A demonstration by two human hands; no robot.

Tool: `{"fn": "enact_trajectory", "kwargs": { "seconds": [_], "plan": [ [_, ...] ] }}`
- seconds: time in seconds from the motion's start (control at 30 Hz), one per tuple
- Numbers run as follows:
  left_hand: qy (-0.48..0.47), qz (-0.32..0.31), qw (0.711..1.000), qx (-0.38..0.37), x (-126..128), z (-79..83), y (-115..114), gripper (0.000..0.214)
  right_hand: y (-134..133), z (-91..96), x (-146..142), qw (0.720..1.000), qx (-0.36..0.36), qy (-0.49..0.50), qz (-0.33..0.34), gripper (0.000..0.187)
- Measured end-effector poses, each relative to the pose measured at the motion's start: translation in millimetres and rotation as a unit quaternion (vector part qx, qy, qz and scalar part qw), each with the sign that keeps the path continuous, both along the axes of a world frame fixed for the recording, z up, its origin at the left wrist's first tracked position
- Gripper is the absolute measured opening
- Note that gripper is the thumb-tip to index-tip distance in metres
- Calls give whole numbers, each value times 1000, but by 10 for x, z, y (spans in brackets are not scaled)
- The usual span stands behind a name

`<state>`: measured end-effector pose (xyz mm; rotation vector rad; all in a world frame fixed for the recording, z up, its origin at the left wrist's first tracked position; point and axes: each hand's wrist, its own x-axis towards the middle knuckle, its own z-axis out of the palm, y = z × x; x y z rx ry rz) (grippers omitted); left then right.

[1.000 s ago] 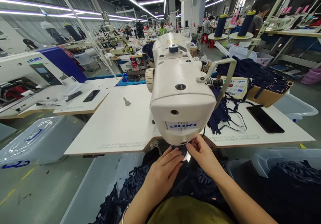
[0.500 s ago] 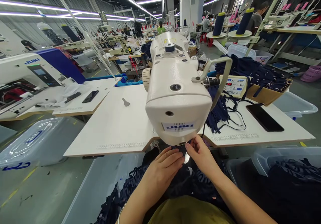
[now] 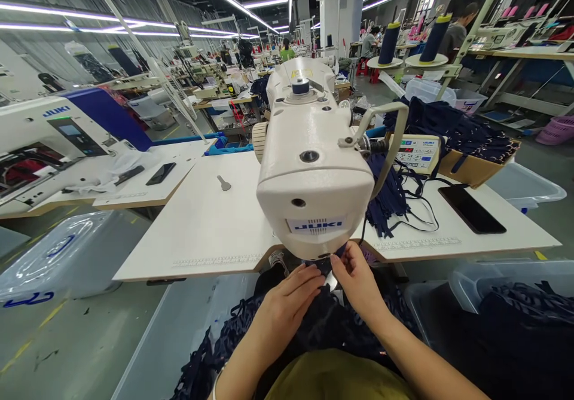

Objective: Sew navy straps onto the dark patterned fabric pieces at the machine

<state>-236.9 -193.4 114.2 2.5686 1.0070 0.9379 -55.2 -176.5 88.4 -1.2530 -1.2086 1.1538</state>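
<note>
A white JUKI sewing machine (image 3: pixel 316 191) stands in front of me, its head hiding the needle area. Just below the head, my left hand (image 3: pixel 291 298) lies with its fingers stretched out together on a dark edge of fabric; its thumb is hidden. On the other side my right hand (image 3: pixel 356 277) has thumb and forefinger closed on a piece of navy fabric (image 3: pixel 342 249), most of which is out of sight. Between the hands a shiny bright plate (image 3: pixel 331 281) shows. More dark navy fabric (image 3: pixel 323 316) is heaped over my lap beneath them.
On the white table (image 3: pixel 215 220) lie a small grey metal piece (image 3: pixel 223 183), navy strips (image 3: pixel 381 208) and a black phone (image 3: pixel 472 208). A control box (image 3: pixel 417 153) and a carton of fabric (image 3: pixel 478 161) stand right. Plastic bins (image 3: pixel 58 250) flank the table. People sit farther back.
Both hands stay below the machine head with only slight finger shifts. A little more navy fabric shows above my right fingertips. The whole view has shifted slightly.
</note>
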Motion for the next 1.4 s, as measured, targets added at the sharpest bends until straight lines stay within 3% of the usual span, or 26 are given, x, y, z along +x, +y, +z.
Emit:
{"fn": "enact_trajectory", "kwargs": {
  "seconds": [0.13, 0.27, 0.47, 0.87, 0.97, 1.1, 1.23, 1.4],
  "plan": [
    [-63, 26, 997, -38, -14, -34, 36, 28, 5, -20, -3, 1000, 9, 1, -1, 18],
    [-78, -6, 997, -25, -27, -95, 78, 29, 11, -29, -7, 1000, 17, 2, -6, 16],
    [-8, -47, 998, 34, -47, -111, 111, 33, 1, -36, -13, 1000, 28, 3, -8, 15],
    [131, -68, 988, 44, -30, 132, 114, 34, 6, -20, 3, 1000, 6, -5, 7, 17],
    [134, -53, 988, 62, 10, 192, 94, 31, 36, -18, 41, 1000, 4, -15, 17, 18],
    [127, 13, 988, 89, 98, 214, 19, 26, 167, 3, 135, 998, 24, -45, 34, 21],
    [118, 71, 986, 95, 185, 146, -59, 24, 299, 80, 204, 994, 35, -88, 56, 22],
    [123, 82, 985, 95, 221, 37, -80, 26, 376, 149, 224, 986, 20, -144, 85, 22]
  ]
}}
